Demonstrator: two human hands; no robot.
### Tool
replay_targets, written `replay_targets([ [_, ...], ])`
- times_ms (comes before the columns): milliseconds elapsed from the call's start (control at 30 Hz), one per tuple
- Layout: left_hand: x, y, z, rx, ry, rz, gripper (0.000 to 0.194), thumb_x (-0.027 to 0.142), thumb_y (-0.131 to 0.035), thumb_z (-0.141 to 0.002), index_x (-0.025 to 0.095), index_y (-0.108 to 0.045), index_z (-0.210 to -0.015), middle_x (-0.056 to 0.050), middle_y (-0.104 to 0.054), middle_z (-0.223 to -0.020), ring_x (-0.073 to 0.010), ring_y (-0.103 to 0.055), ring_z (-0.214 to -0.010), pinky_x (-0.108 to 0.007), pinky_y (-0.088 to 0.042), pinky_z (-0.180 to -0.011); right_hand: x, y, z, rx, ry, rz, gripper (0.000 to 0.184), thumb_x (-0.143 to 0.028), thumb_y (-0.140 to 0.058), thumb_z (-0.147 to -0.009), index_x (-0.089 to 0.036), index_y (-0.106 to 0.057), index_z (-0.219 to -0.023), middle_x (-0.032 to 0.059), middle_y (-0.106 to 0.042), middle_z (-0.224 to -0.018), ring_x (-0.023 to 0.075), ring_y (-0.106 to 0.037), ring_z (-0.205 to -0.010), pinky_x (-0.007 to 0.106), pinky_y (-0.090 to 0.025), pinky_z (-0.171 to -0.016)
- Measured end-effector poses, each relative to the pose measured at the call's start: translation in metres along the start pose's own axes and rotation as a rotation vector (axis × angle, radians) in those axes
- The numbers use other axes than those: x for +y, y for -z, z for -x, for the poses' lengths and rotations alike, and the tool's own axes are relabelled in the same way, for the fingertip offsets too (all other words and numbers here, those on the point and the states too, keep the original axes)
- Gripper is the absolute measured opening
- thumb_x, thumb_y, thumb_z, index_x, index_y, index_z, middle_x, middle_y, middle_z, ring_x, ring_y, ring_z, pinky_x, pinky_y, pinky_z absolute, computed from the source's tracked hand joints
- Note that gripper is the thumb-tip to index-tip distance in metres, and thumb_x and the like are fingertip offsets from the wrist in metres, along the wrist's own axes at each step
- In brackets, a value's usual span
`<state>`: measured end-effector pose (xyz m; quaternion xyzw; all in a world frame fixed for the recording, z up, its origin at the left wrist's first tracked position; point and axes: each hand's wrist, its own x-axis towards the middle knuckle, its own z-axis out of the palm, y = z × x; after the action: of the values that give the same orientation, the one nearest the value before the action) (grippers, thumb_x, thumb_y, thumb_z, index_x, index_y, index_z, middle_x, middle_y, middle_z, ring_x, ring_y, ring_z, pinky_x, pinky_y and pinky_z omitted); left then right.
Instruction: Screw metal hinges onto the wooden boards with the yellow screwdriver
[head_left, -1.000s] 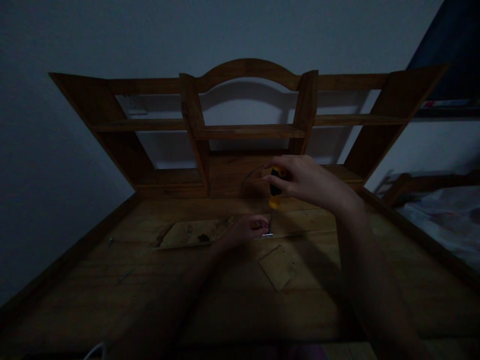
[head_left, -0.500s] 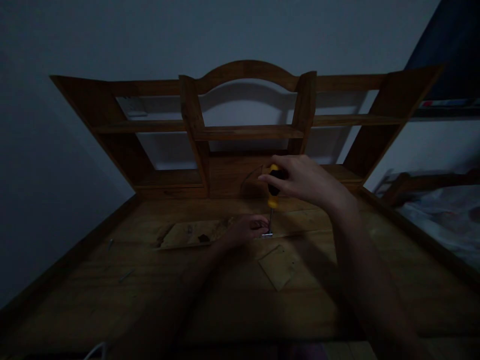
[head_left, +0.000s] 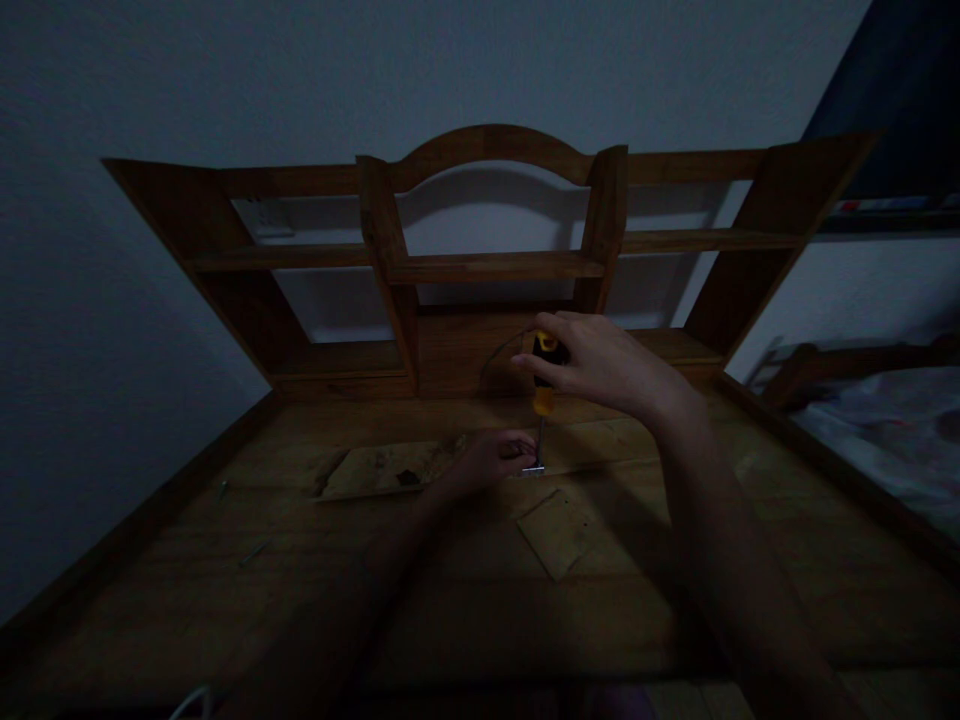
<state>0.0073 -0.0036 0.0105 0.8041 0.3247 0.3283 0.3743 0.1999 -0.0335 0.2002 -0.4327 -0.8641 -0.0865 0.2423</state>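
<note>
A yellow and black screwdriver (head_left: 544, 400) stands nearly upright, its handle in the fingers of my right hand (head_left: 592, 360). Its shaft runs down to a small shiny metal piece (head_left: 533, 470) on the wooden desk top. Beside the shaft, my left hand (head_left: 499, 458) rests low with its fingers curled closed at the metal piece; the dim light hides exactly what they pinch. A worn, peeled strip (head_left: 382, 468) of the desk surface lies left of that hand. Just in front of the metal piece is a loose, flat square scrap (head_left: 555, 532).
A wooden shelf unit (head_left: 495, 268) rises along the back of the desk (head_left: 465, 620). Two thin screw-like pieces (head_left: 223, 490) (head_left: 253, 553) lie at the left. A white cable (head_left: 193, 700) shows at the bottom left, and a plastic-covered pile (head_left: 892, 430) sits at the right.
My right hand has shifted very slightly left, and the screwdriver handle looks a little turned in its fingers. My left hand stays in place at the metal piece.
</note>
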Motion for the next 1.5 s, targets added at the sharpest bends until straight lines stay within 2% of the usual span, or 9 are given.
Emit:
replay_targets([
  [167,0.0,0.0,0.0,0.004,-0.002,-0.019,0.014,0.026,-0.067,-0.086,0.017,-0.073,-0.094,-0.004,-0.075,-0.089,-0.0162,-0.069,-0.083,-0.027,-0.053,-0.08,-0.002,0.007,0.004,-0.057,0.026,-0.099,0.035,-0.029,-0.053,-0.095,-0.017,-0.061,-0.127,0.0093,-0.07,-0.118,0.0227,-0.066,-0.1,0.031,-0.045,-0.086],
  [300,0.0,0.0,0.0,-0.003,-0.006,0.006,0.016,0.029,-0.066,-0.087,0.017,-0.073,-0.095,-0.004,-0.075,-0.091,-0.0165,-0.068,-0.085,-0.028,-0.053,-0.082,-0.003,0.006,0.003,-0.021,-0.015,-0.013,0.03,-0.043,-0.052,-0.098,-0.018,-0.066,-0.108,0.009,-0.072,-0.098,0.0231,-0.067,-0.089,0.031,-0.044,-0.076],
  [433,-0.003,0.0,0.0,-0.02,-0.018,0.025,0.016,0.03,-0.066,-0.088,0.018,-0.073,-0.094,-0.005,-0.074,-0.093,-0.0172,-0.068,-0.087,-0.029,-0.053,-0.083,-0.004,0.003,0.001,0.001,-0.07,0.088,0.045,-0.057,-0.047,-0.097,-0.017,-0.067,-0.095,0.01,-0.071,-0.086,0.0237,-0.066,-0.077,0.033,-0.042,-0.067],
  [633,-0.005,0.0,-0.001,-0.032,-0.002,0.029,0.017,0.031,-0.065,-0.088,0.019,-0.073,-0.096,-0.004,-0.075,-0.094,-0.0173,-0.068,-0.087,-0.03,-0.053,-0.084,0.0,0.009,0.004,-0.018,0.003,-0.019,0.038,-0.037,-0.052,-0.096,-0.017,-0.064,-0.126,0.0102,-0.071,-0.113,0.0248,-0.065,-0.101,0.034,-0.046,-0.085],
  [900,-0.002,0.001,0.001,-0.022,0.004,0.002,0.017,0.03,-0.065,-0.088,0.019,-0.073,-0.097,-0.005,-0.075,-0.094,-0.0171,-0.068,-0.087,-0.029,-0.053,-0.084,-0.003,0.004,0.0,0.003,0.001,0.019,0.033,-0.045,-0.052,-0.098,-0.017,-0.07,-0.104,0.0094,-0.071,-0.094,0.0225,-0.064,-0.086,0.033,-0.044,-0.076],
  [1067,-0.003,0.001,0.001,-0.025,-0.001,0.007,0.018,0.031,-0.064,-0.089,0.019,-0.073,-0.098,-0.004,-0.075,-0.095,-0.0167,-0.069,-0.088,-0.028,-0.053,-0.084,-0.001,0.013,0.005,-0.051,0.081,-0.116,0.033,-0.033,-0.057,-0.094,-0.021,-0.066,-0.124,0.0071,-0.07,-0.118,0.0219,-0.064,-0.1,0.032,-0.045,-0.085],
  [1167,-0.003,0.001,0.0,-0.016,-0.012,-0.002,0.018,0.031,-0.065,-0.088,0.018,-0.073,-0.097,-0.005,-0.075,-0.093,-0.0173,-0.068,-0.088,-0.028,-0.053,-0.083,0.001,0.018,0.008,-0.05,0.101,-0.152,0.035,-0.026,-0.056,-0.093,-0.021,-0.065,-0.127,0.006,-0.07,-0.118,0.0206,-0.065,-0.098,0.031,-0.045,-0.084],
  [1400,0.0,0.001,0.0,-0.017,0.005,-0.011,0.018,0.032,-0.065,-0.088,0.017,-0.073,-0.096,-0.005,-0.075,-0.095,-0.0176,-0.068,-0.09,-0.028,-0.053,-0.085,-0.002,0.008,0.003,0.005,0.011,-0.002,0.03,-0.042,-0.057,-0.096,-0.017,-0.069,-0.109,0.0092,-0.07,-0.1,0.0222,-0.063,-0.089,0.032,-0.044,-0.078],
  [1500,-0.002,0.001,0.001,-0.021,0.008,0.009,0.019,0.031,-0.064,-0.089,0.017,-0.073,-0.097,-0.005,-0.075,-0.095,-0.0173,-0.069,-0.089,-0.028,-0.053,-0.084,-0.003,0.005,0.004,0.001,-0.021,0.005,0.039,-0.049,-0.055,-0.096,-0.019,-0.068,-0.117,0.011,-0.069,-0.106,0.0244,-0.064,-0.094,0.035,-0.045,-0.083],
])
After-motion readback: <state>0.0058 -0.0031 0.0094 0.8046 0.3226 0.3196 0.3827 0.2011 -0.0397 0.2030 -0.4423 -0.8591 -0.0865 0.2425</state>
